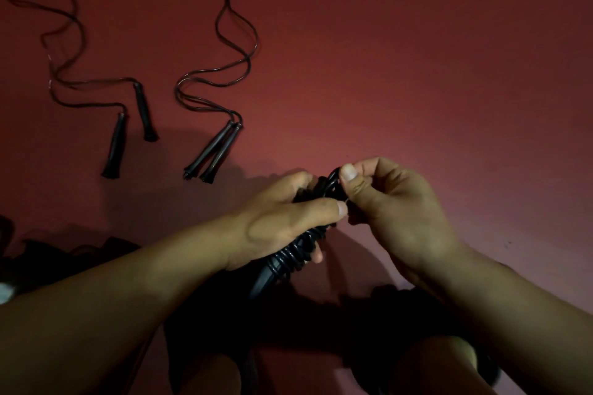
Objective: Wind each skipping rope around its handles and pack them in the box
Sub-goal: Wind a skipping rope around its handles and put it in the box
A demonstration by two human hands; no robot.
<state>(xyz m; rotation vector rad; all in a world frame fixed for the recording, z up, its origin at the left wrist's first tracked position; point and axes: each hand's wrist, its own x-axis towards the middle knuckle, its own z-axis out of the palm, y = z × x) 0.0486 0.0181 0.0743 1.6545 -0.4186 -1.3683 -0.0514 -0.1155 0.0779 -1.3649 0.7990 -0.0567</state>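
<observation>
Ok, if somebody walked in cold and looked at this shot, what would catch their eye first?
Most likely the two hands low in the middle: the left hand grips a black skipping rope bundle with rope coiled around its handles, while the right hand pinches a loop at its top. Next, two unwound ropes snaking over the red floor, one at far left and one just right of it.

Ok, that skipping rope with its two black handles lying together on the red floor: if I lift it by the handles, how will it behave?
The black handles look rigid, so probably an easy hold. Their thin dark cord lies in loose waves, so it will likely trail limp and may snag.
</observation>
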